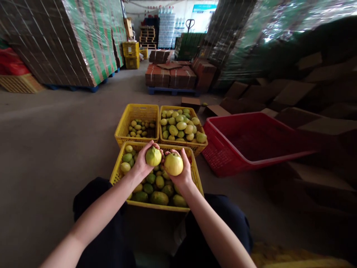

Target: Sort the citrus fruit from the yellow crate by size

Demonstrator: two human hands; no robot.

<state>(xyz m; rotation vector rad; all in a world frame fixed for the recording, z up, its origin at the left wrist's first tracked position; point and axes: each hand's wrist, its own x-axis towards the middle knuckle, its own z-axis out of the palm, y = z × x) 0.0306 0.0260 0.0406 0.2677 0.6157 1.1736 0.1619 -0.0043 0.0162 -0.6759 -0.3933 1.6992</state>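
My left hand is wrapped round a greenish-yellow lemon, its end turned up toward me. Beside it, my right hand grips a larger, paler yellow lemon. Both hands are above the near yellow crate, which holds several green and yellow lemons. Behind it on the left stands a yellow crate with a low layer of small lemons. The yellow crate at its right is heaped with larger lemons.
A red basket stands at the right, beside scattered cardboard. Farther off, flattened cartons lie on a blue pallet. Tall wrapped stacks rise at the left and right. My knees flank the near crate.
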